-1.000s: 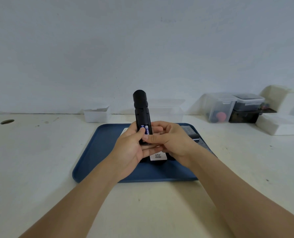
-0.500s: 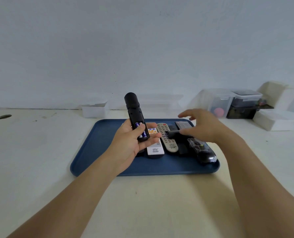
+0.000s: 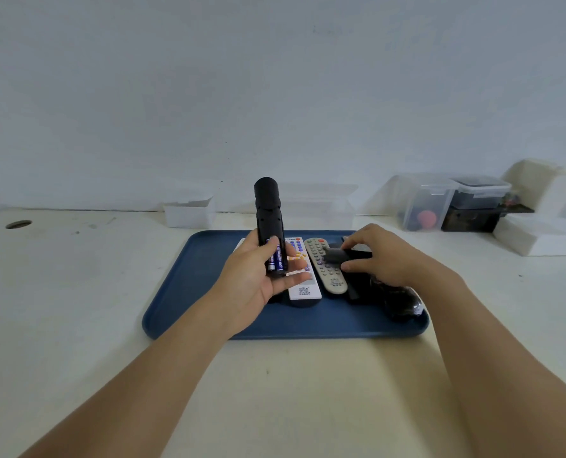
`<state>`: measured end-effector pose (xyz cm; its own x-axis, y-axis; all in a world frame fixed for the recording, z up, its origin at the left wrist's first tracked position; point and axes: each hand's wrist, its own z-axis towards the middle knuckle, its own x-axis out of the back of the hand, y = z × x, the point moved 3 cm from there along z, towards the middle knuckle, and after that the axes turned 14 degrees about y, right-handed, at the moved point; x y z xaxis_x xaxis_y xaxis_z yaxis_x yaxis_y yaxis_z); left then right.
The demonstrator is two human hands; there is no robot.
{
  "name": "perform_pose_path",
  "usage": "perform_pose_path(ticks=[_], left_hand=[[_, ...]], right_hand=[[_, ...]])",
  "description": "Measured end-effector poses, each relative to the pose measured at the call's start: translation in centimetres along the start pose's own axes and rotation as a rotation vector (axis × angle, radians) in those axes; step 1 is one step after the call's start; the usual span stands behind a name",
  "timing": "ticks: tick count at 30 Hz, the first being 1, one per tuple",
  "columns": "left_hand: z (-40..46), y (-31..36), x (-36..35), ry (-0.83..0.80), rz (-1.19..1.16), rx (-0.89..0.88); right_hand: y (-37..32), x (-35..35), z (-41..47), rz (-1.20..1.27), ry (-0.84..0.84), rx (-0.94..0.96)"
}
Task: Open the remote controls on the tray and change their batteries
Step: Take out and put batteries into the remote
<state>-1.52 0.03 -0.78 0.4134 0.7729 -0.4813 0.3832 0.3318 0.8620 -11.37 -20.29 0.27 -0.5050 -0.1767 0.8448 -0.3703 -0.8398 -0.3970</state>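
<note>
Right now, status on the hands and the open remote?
Left hand grips black remote, batteries exposed. Right hand pinching dark cover over grey remote. Nothing blocking.

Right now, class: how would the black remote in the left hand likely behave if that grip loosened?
The black remote looks rigid, so probably no flexing. It stands nearly upright in the left hand, so it may tip. Its uncovered batteries might drop out.
</note>
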Motion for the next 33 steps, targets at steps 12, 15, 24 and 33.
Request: perform_pose_path(ticks=[12,15,24,33], left_hand=[[-0.1,-0.5,-0.3,-0.098,-0.019,-0.117],[-0.3,-1.0,-0.5,-0.124,-0.023,-0.107],[-1.0,-1.3,-1.2,-0.104,-0.045,0.013],[-1.2,-1.4,-0.8,-0.162,0.15,-0.159]], right_hand=[[-9.8,-2.8,-3.3,0.957,0.245,-0.312],[-9.6,-2.9,-3.3,1.041,0.243,-0.366],[-9.9,-3.6,-4.1,0.972,0.244,-0.375],[-9.8,-1.9,-3.9,0.892,0.295,-0.248]])
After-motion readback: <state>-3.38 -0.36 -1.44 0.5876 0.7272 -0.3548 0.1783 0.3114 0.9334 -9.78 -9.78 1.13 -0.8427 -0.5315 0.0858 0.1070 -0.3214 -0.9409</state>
